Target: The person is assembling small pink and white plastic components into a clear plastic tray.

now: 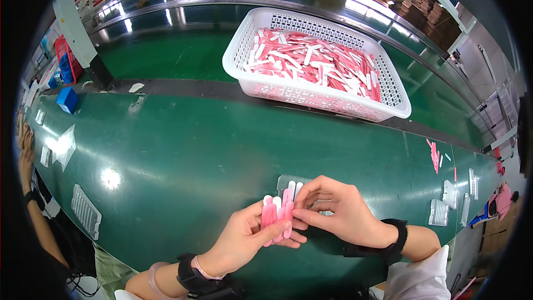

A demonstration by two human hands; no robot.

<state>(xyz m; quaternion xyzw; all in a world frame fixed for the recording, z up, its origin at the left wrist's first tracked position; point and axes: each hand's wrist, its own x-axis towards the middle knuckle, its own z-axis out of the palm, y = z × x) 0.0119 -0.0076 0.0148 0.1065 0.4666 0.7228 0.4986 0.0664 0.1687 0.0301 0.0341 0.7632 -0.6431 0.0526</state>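
Above the near part of the green table (183,161), the person's left hand (237,236) has its fingers closed around a bunch of pink and white strips (269,219), thumb across the front. The right hand (350,216) has its fingers bent in at the bunch's right side; whether they grip a strip, I cannot tell. Just behind the bunch lies a clear tray (284,182), partly hidden. Farther back stands a white perforated basket (261,87), heaped with similar strips.

Black wristbands (398,234); white sleeves (419,278); pinkish bangle (151,279)
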